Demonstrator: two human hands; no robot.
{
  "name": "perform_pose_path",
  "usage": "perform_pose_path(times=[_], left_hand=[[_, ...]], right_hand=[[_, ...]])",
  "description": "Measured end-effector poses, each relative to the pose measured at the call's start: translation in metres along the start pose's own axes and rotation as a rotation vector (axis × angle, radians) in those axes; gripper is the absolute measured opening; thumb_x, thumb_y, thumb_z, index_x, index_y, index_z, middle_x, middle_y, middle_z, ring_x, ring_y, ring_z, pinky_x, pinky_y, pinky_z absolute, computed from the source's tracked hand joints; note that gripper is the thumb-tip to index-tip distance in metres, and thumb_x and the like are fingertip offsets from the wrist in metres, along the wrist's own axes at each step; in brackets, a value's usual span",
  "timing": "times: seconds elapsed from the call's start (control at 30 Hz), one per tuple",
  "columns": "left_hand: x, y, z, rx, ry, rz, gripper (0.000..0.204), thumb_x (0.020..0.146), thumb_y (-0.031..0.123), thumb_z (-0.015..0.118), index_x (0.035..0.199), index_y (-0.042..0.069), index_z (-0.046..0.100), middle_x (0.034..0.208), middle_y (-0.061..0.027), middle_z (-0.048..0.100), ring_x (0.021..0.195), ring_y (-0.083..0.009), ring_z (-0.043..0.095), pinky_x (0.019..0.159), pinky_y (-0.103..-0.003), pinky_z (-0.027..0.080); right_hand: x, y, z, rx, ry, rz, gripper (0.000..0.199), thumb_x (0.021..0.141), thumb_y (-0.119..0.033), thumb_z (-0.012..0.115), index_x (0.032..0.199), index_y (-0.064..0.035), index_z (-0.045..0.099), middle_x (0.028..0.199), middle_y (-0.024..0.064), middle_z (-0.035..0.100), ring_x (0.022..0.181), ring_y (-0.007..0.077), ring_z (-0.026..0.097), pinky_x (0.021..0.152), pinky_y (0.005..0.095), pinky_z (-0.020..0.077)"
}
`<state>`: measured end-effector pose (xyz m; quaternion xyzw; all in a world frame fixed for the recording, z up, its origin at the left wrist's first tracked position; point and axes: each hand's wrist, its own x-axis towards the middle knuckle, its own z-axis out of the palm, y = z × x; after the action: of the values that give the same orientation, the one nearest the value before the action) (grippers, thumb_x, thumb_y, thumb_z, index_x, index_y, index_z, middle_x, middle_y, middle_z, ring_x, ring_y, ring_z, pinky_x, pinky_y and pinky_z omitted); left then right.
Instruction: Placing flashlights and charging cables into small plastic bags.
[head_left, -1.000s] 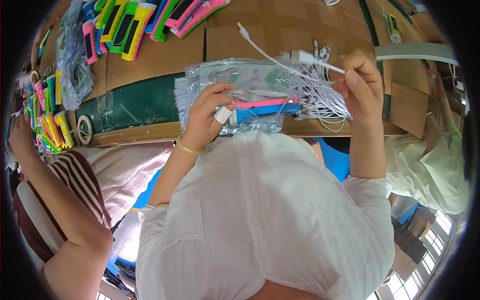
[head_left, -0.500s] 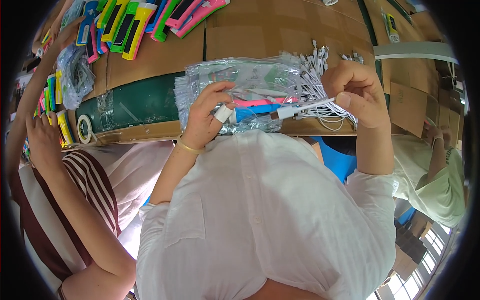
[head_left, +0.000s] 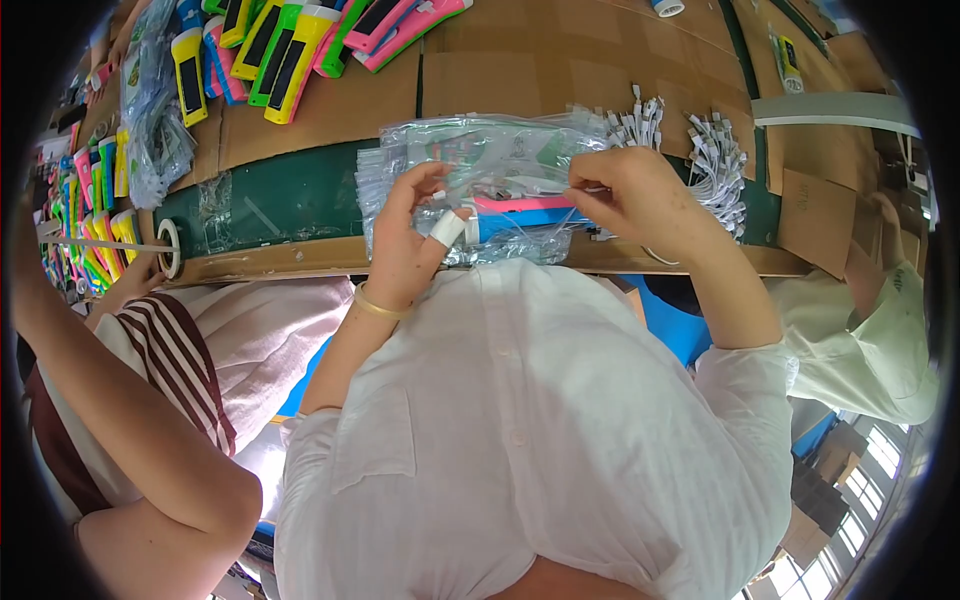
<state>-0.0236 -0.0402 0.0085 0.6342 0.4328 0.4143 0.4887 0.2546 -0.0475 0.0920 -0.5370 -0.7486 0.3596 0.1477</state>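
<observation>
A pink and blue flashlight (head_left: 530, 212) lies in a clear plastic bag (head_left: 500, 160) on the pile of bags before me. My left hand (head_left: 408, 235), its thumb wrapped in white tape, curls at the bag's left side. The thumb lies against the flashlight's white head (head_left: 470, 230), with the fingers raised over the plastic. At the flashlight's right end my right hand (head_left: 640, 198) is closed in a pinch, palm down; its fingertips are partly hidden, and so is what they grip. A piece of white cable (head_left: 660, 258) shows below that hand.
White cables (head_left: 718, 175) lie bundled right of my right hand. Colourful flashlights (head_left: 290, 60) are heaped at the back left, near more plastic bags (head_left: 155, 130). A tape roll (head_left: 170, 248) stands at the table's left front edge. Co-workers are on both sides; one forearm (head_left: 130, 400) reaches in at left.
My right hand has moved left and down from the cable bundle to the bag, and the white plug it held up is no longer plainly seen. The left co-worker's arms have shifted.
</observation>
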Motion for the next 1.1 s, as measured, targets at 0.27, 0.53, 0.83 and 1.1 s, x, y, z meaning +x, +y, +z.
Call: perform_pose_path(times=[0.27, 0.53, 0.83, 1.1], left_hand=[[-0.001, 0.009, 0.001, 0.100, 0.037, -0.076, 0.013, 0.087, 0.003, 0.074, 0.098, -0.002, 0.070, 0.089, -0.0067, 0.067, 0.077, -0.0121, 0.061, 0.071, -0.025, 0.050], [0.000, 0.012, 0.001, 0.014, -0.021, -0.013, 0.013, 0.092, -0.003, 0.066, 0.104, -0.003, 0.068, 0.091, -0.0068, 0.068, 0.077, -0.0113, 0.064, 0.072, -0.024, 0.051], [0.006, -0.002, -0.010, -0.194, 0.171, -0.134, 0.005, 0.094, 0.002, 0.067, 0.098, -0.001, 0.069, 0.084, -0.0021, 0.068, 0.071, -0.0074, 0.062, 0.065, -0.021, 0.051], [0.069, -0.013, 0.001, 0.723, 0.087, 0.405, 0.018, 0.091, 0.014, 0.068, 0.106, 0.005, 0.072, 0.102, -0.0129, 0.070, 0.094, -0.0326, 0.063, 0.083, -0.045, 0.049]], right_hand=[[0.047, -0.002, 0.042, 0.183, -0.048, -0.316, 0.014, 0.090, -0.013, 0.070, 0.099, -0.0040, 0.065, 0.085, 0.0066, 0.060, 0.067, 0.0196, 0.058, 0.060, 0.0312, 0.0479], [0.055, -0.012, 0.055, 0.309, -0.057, -0.177, 0.016, 0.092, -0.016, 0.071, 0.099, -0.0029, 0.065, 0.080, 0.0071, 0.059, 0.068, 0.0192, 0.057, 0.060, 0.0306, 0.0459], [-0.007, 0.068, 0.020, 0.065, 0.192, -0.177, 0.012, 0.091, -0.010, 0.071, 0.094, 0.0006, 0.068, 0.084, 0.0089, 0.060, 0.067, 0.0201, 0.055, 0.060, 0.0304, 0.0440], [-0.022, 0.114, -0.064, 0.514, 0.723, 0.369, 0.019, 0.103, -0.023, 0.060, 0.095, -0.0065, 0.065, 0.068, -0.0018, 0.059, 0.050, 0.0068, 0.049, 0.047, 0.0214, 0.0361]])
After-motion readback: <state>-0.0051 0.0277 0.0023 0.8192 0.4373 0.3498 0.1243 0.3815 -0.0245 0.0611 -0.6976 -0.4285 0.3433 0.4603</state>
